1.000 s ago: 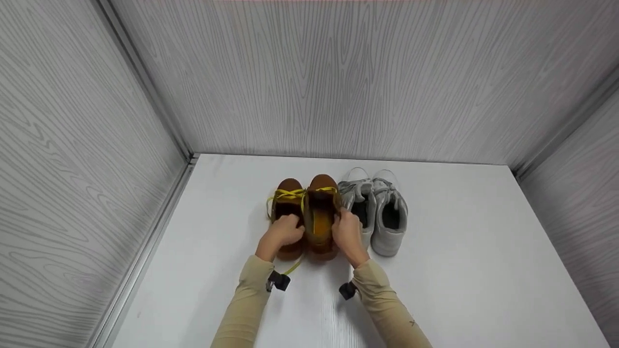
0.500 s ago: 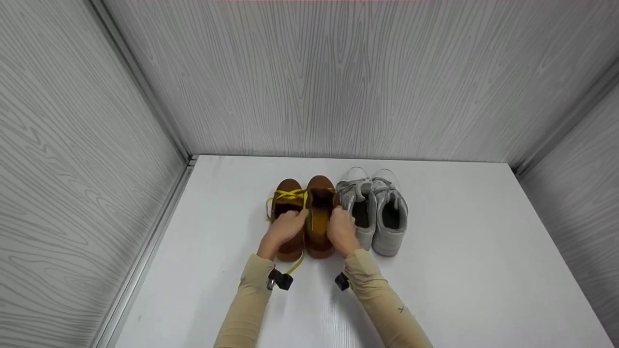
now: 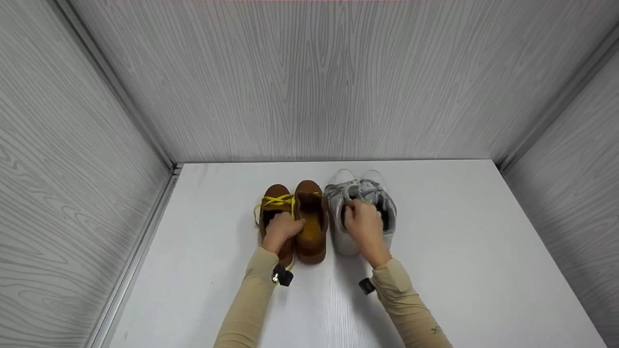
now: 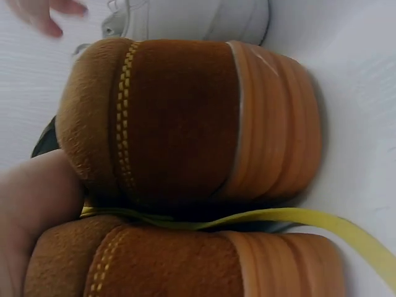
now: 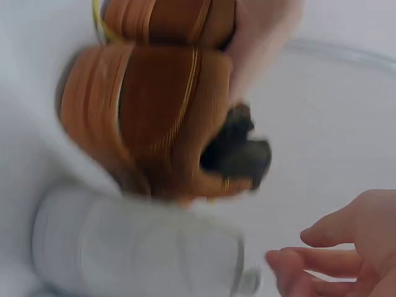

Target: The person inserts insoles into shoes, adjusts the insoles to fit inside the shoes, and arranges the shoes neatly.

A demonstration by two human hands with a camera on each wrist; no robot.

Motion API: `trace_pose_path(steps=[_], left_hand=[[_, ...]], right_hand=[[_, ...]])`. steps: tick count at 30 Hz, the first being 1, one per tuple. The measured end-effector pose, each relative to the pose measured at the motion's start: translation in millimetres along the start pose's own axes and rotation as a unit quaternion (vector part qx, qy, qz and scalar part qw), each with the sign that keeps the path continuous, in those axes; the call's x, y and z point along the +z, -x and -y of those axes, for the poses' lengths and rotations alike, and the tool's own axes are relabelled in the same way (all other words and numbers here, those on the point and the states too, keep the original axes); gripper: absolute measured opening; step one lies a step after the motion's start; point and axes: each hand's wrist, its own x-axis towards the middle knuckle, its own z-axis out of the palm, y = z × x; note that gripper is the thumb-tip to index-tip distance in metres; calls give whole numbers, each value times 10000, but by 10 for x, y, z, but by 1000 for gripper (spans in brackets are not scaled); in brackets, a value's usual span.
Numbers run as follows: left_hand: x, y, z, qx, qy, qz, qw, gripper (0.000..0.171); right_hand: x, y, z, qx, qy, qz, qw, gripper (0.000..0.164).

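Note:
Two brown suede shoes with yellow laces stand side by side, the left brown shoe and the right brown shoe. My left hand grips the left one at its opening, its fingers dipping inside and partly hidden. In the left wrist view, my thumb lies by the gap between the two heels. A yellow lace trails out between them. My right hand hovers over the pair of grey sneakers, its fingers loosely bent and holding nothing in the right wrist view.
The shoes stand on a white tabletop, toes toward the grey wood-grain back panel. Similar panels rise on the left and right. The brown pair sits close against the left grey sneaker.
My right hand has let go of the right brown shoe's outer side and moved right, over the grey sneakers. My left hand has stayed at the left brown shoe. The head view has shifted slightly.

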Motion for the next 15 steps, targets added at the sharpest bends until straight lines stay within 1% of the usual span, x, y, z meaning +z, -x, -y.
trace_pose_path(steps=[1,3,5,7,8,11,13,15], left_hand=[[-1,-6,6,-15,-59,-57,10000,37],[-12,-22,13,-31,-68,-189,9998,30],[-11,-46,16,-43,-47,-310,9995,25],[9,-72,12,-25,-63,-444,9990,24],[25,-85,5,-8,-49,-485,9988,24],[86,-119,-36,54,-73,-608,9981,26],[110,-128,-73,128,-68,-704,9974,27],[116,-132,-103,195,-67,-802,9966,28]], right_hand=[[-36,-25,-65,124,85,-60,9999,14],[-82,-79,-194,438,338,6,9985,20],[-87,-130,-317,786,652,369,9941,31],[-57,-170,-420,1160,846,893,9856,38],[-34,-191,-469,1276,929,1130,9810,40],[33,-248,-585,1522,1089,1784,9660,52],[62,-286,-633,1549,1082,2001,9614,56],[79,-321,-660,1533,992,2144,9595,52]])
